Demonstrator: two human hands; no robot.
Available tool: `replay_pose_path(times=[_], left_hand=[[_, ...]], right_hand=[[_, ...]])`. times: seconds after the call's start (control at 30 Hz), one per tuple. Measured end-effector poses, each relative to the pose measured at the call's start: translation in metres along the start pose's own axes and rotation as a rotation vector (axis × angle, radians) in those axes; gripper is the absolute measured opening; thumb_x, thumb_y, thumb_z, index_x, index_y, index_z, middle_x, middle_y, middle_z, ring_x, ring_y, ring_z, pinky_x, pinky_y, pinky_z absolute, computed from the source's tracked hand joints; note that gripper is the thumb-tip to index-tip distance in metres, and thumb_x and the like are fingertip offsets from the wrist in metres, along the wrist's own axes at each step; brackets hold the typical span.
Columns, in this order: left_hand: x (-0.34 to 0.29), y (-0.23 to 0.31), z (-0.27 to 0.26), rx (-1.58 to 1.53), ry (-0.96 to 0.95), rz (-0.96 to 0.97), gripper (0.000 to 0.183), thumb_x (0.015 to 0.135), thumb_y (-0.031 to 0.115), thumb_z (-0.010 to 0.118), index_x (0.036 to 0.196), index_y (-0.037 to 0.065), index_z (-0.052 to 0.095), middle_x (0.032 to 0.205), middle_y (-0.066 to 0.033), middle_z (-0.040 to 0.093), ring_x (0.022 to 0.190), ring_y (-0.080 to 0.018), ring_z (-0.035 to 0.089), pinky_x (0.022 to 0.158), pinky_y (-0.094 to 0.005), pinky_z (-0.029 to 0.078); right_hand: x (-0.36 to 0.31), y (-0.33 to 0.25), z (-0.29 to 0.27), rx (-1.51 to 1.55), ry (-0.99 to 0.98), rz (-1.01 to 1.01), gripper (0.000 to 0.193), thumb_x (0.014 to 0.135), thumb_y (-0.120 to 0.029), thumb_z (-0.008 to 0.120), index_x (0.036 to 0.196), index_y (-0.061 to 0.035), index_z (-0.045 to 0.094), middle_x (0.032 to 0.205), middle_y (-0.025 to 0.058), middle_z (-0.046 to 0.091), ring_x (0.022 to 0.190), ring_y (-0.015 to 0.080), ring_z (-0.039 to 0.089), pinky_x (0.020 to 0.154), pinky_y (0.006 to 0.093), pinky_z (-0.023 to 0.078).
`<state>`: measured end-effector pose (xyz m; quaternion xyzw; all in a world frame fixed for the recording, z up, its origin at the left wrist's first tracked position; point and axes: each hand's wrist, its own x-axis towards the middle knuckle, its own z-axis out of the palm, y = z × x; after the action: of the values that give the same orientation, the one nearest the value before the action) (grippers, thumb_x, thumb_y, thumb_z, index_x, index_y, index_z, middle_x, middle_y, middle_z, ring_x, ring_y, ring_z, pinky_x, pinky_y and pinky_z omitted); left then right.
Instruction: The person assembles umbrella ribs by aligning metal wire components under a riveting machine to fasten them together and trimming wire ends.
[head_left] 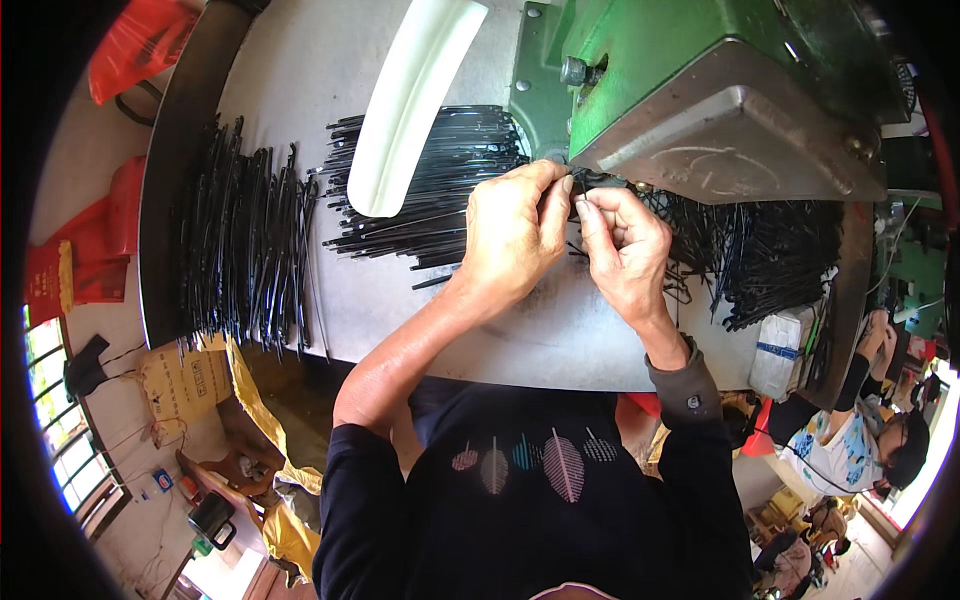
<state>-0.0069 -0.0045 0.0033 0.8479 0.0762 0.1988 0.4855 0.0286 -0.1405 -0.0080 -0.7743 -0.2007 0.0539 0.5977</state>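
Below the green machine (650,60), my two hands come close together over the metal table (540,350). My left hand (510,225) is closed, thumb and forefinger pinched at a thin black rod (579,187). Just to its right, my right hand (632,250) pinches at the same small dark piece, its other fingers curled in. Most of that piece is hidden by fingertips and the machine. Beside my left hand lies a layer of black rods (400,238), pointing sideways. A looser heap of black rods (785,255) lies beyond my right hand.
A white curved trough (410,115) lies over the middle rods. Another bundle of black rods (245,250) sits at the table's left end. The machine's grey metal guard (740,140) overhangs near my hands. A small wrapped block (780,352) stands front right; another person (830,445) sits beyond.
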Motion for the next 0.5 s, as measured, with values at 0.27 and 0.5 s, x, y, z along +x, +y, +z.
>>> replay_pose_path(times=[0.27, 0.5], left_hand=[[0.001, -0.003, 0.006, 0.073, 0.042, 0.192, 0.006, 0.077, 0.003, 0.063, 0.082, 0.001, 0.061, 0.072, -0.0158, 0.062, 0.065, -0.0323, 0.062, 0.058, -0.0386, 0.05], [0.009, 0.002, 0.01, 0.235, -0.082, 0.176, 0.007, 0.077, 0.002, 0.063, 0.079, 0.001, 0.056, 0.067, -0.0158, 0.059, 0.061, -0.0321, 0.061, 0.054, -0.0396, 0.048]], right_hand=[[0.001, -0.001, -0.003, 0.156, 0.035, 0.151, 0.006, 0.087, -0.005, 0.062, 0.087, 0.0007, 0.062, 0.057, -0.0038, 0.056, 0.048, 0.0004, 0.048, 0.043, 0.0182, 0.036], [0.003, 0.009, -0.007, 0.151, 0.046, 0.115, 0.008, 0.091, -0.006, 0.058, 0.095, 0.0003, 0.061, 0.057, -0.0026, 0.052, 0.044, 0.0017, 0.043, 0.039, 0.0169, 0.034]])
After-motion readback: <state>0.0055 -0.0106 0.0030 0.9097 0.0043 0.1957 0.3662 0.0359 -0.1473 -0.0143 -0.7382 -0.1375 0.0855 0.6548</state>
